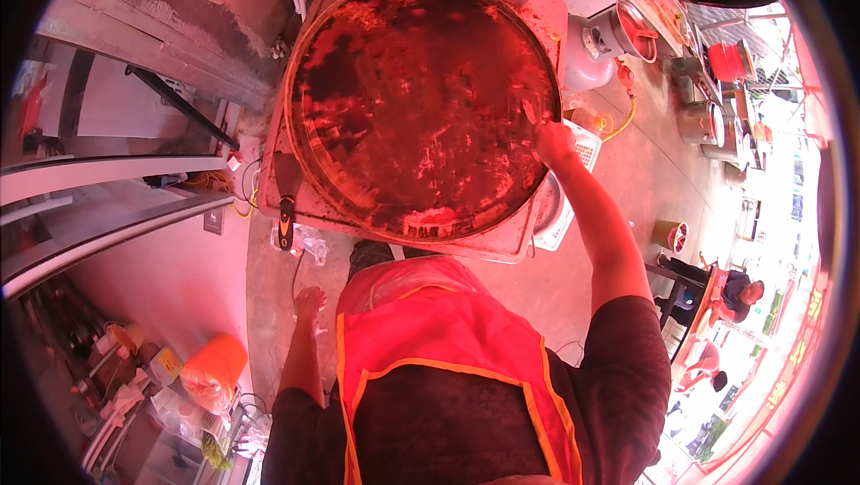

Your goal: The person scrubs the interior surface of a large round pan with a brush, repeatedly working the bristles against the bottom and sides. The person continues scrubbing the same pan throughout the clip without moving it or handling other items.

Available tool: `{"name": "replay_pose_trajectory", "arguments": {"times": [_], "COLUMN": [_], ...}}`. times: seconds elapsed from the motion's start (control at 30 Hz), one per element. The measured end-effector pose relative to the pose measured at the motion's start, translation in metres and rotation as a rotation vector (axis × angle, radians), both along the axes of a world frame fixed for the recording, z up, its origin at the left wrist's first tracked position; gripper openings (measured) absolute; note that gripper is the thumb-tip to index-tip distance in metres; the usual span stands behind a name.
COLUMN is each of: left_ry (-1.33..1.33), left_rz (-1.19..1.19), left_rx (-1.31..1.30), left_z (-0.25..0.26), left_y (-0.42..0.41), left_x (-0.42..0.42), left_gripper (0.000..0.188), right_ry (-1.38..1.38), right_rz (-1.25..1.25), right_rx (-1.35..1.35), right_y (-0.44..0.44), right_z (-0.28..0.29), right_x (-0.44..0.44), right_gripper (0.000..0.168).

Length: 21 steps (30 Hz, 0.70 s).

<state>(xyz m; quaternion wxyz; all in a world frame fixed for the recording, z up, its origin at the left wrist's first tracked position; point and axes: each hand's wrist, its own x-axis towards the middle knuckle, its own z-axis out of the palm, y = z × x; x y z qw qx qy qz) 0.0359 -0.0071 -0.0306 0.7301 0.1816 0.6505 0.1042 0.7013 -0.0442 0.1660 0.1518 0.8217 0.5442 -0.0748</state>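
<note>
A large round dark metal griddle pan (423,109), its surface wet-looking and stained, lies on a rectangular metal stand (521,250) before me. My right hand (556,144) is at the pan's right rim with its fingers curled; a small pale thing shows at the fingertips, too unclear to name. My left hand (310,301) hangs low on the left, below the stand, near a thin cable; its fingers are partly curled and I see nothing held in it. A wide-bladed scraper (287,199) with a black and orange handle rests on the stand's left corner.
A gas cylinder (586,68) and a metal pot (635,29) stand beyond the pan's right side. A white plastic crate (583,149) is beside the stand. Further right are large steel pots (699,123), a bin (670,235) and seated people (739,297). An orange bucket (215,367) is lower left.
</note>
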Motion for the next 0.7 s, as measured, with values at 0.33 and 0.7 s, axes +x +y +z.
{"name": "replay_pose_trajectory", "arguments": {"times": [0.33,0.7], "left_ry": [0.067,0.057], "left_rz": [-0.005,-0.010], "left_rx": [0.047,0.073], "left_z": [0.024,0.022], "left_y": [-0.021,-0.026], "left_x": [0.015,0.010], "left_gripper": [0.018,0.023], "right_ry": [0.044,-0.040], "right_rz": [-0.059,-0.108], "right_rx": [-0.184,0.132], "right_y": [0.038,0.068], "right_z": [0.015,0.000], "right_x": [0.025,0.067], "right_gripper": [0.026,0.022]}}
